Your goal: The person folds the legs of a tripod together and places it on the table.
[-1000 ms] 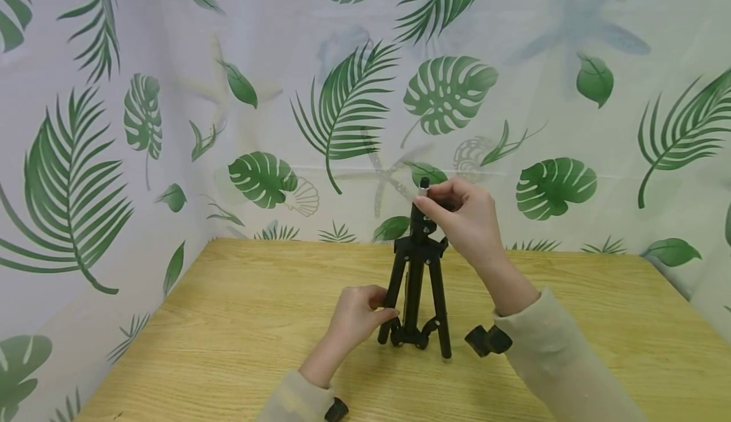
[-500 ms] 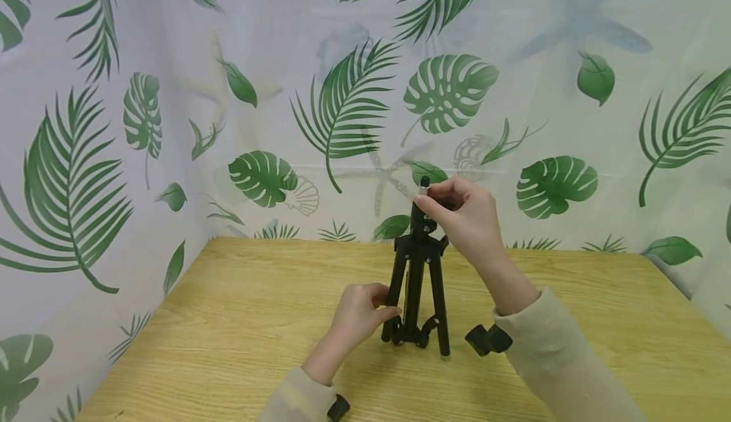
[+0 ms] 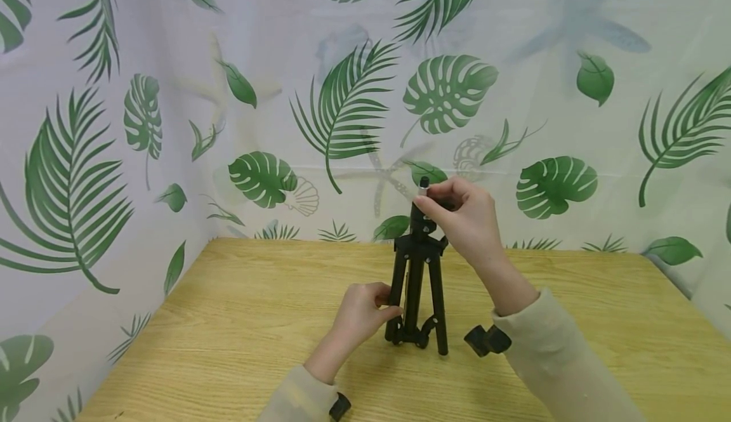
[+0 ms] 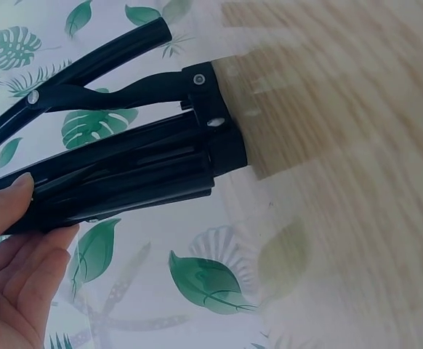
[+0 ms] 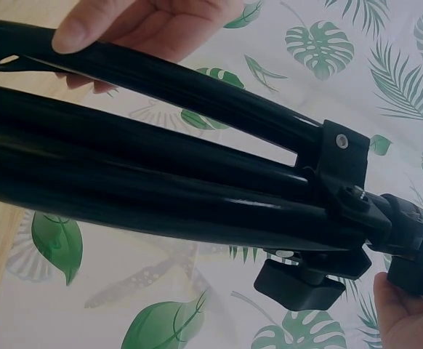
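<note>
A black tripod (image 3: 417,289) stands upright at the middle of the head view, its legs only slightly spread. My left hand (image 3: 360,314) pinches the lower part of its left leg (image 3: 397,276) between thumb and fingers. Up at the top, my right hand (image 3: 471,219) holds the tripod's head, thumb and fingertips close under the black tip (image 3: 424,182). In the left wrist view, braces run to a bottom bracket (image 4: 222,123) near the tabletop. A black knob (image 5: 299,286) juts out below the leg joint in the right wrist view.
The light wood table (image 3: 257,320) spreads under the tripod. Behind and to the left hangs a white leaf-print cloth (image 3: 320,92). Black wrist-worn devices (image 3: 487,341) sit at both beige sleeves (image 3: 559,358).
My left hand has shifted slightly right, bringing the left leg nearer the centre column. The right leg's foot has also drifted a little inward. My right hand keeps its place.
</note>
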Tool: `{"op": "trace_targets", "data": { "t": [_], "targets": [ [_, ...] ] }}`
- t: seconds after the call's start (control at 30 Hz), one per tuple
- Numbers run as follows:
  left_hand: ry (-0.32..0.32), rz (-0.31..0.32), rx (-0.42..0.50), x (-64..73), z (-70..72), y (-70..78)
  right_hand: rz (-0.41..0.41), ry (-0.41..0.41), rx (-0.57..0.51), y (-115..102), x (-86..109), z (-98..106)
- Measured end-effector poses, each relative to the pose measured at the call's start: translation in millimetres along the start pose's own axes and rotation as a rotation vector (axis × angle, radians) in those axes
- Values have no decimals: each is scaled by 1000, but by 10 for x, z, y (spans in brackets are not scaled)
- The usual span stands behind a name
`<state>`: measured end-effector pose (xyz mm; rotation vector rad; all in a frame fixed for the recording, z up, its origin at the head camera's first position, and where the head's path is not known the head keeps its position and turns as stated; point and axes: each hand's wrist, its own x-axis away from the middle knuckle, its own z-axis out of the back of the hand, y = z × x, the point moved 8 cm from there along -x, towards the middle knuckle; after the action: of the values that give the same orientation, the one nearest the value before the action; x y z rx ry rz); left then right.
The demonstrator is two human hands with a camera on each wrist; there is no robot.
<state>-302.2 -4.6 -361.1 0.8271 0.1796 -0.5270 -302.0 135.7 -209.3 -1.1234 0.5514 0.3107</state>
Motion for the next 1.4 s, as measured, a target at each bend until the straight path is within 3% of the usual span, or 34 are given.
{"op": "trace_targets", "data": {
  "t": [0.27, 0.5, 0.8, 1.1, 1.4],
  "targets": [
    [-11, 10, -20, -19, -18, -16, 0, -2, 1, 6, 1, 3],
    [5, -13, -7, -30, -19, 9, 1, 1, 2, 8, 1, 3],
    [15, -33, -59, -39, -28, 37, -1, 0, 10, 5, 8, -4],
    [-18, 99, 36, -40, -46, -49, 22, 1, 10, -11, 6, -5],
    [-31, 103, 5, -49, -50, -63, 14, -29, 35, -2, -4, 1]
  ]
}}
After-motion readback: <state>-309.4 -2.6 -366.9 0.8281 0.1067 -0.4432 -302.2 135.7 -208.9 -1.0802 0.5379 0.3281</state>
